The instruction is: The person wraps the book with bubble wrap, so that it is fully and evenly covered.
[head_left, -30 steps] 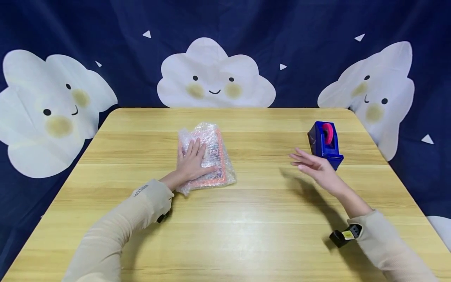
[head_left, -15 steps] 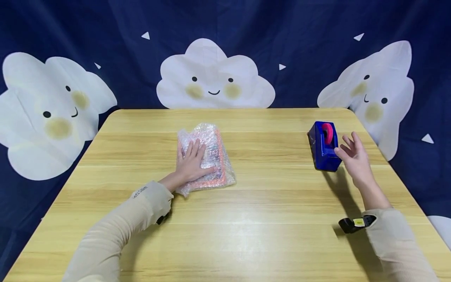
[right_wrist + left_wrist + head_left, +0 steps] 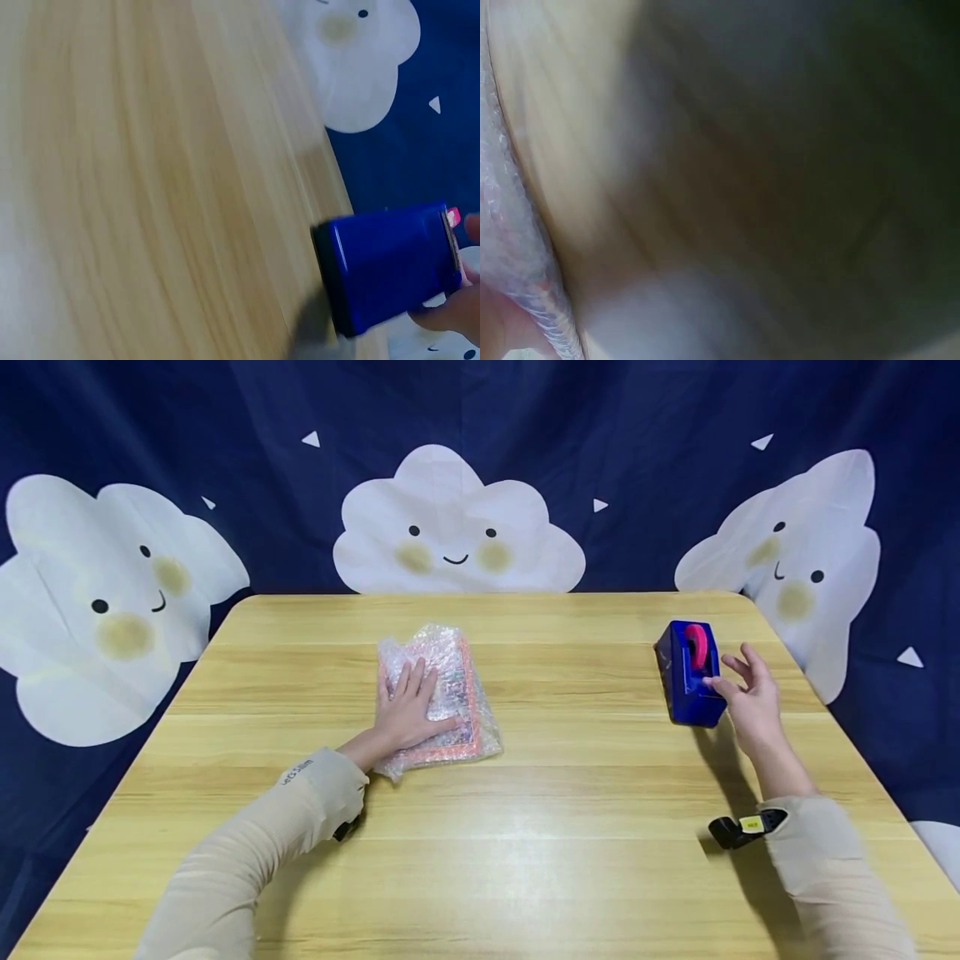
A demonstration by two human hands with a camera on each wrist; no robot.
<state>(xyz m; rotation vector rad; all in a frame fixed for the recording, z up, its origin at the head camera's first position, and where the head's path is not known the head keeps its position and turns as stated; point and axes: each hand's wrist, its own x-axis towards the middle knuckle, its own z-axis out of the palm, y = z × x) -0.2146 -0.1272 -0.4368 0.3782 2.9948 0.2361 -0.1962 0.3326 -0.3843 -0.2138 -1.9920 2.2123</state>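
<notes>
My left hand (image 3: 407, 714) lies flat with spread fingers on a bubble-wrapped flat item (image 3: 453, 685) with an orange border. Crinkled wrap (image 3: 514, 225) fills the left edge of the left wrist view. My right hand (image 3: 753, 710) is at the front end of a blue tape dispenser (image 3: 693, 697), which bears a pink tape roll (image 3: 697, 646). The thumb reaches the dispenser's cutter end, other fingers bent above it. In the right wrist view the thumb (image 3: 450, 311) is at the dispenser's top edge; I cannot tell whether tape is pinched there.
The dispenser stands near the right side of the wooden table (image 3: 525, 843). Behind the table hangs a dark blue curtain (image 3: 630, 427) with white clouds. A black wrist camera (image 3: 738, 831) hangs under the right sleeve.
My right hand has gone from left of the dispenser, over its front, to its right side; the thumb then moved slightly left onto the cutter end. My left hand has stayed put.
</notes>
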